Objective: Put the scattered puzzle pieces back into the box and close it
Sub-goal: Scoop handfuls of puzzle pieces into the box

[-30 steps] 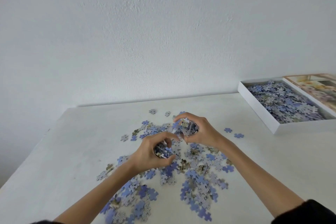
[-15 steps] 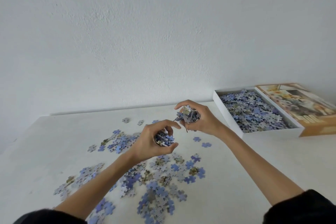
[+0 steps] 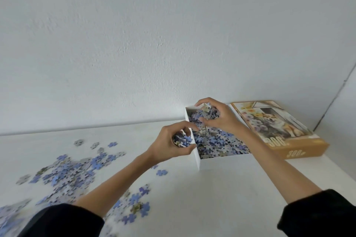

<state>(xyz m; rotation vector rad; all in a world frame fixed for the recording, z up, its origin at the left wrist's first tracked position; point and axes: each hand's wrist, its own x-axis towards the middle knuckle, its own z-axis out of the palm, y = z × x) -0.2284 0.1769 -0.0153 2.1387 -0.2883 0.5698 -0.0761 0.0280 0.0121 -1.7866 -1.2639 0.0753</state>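
Puzzle pieces (image 3: 182, 139) bunched in my curled fingers (image 3: 181, 124) have arrived: box (image 3: 221, 162) under the right hand (image 3: 221, 119), just beyond the left hand (image 3: 167, 146), so I drop next.

It looks like a plain room in a home: a white table (image 3: 221, 198) set against a bare white wall (image 3: 134, 44), with loose jigsaw pieces (image 3: 67, 175) and a dog-picture box lid (image 3: 279, 127) on it.

box (image 3: 198, 159): white matt card | lid (image 3: 285, 131): printed card, slight sheen | puzzle pieces (image 3: 73, 171): matt cardboard | table (image 3: 212, 198): smooth matt white | wall (image 3: 154, 34): rough-textured matt paint
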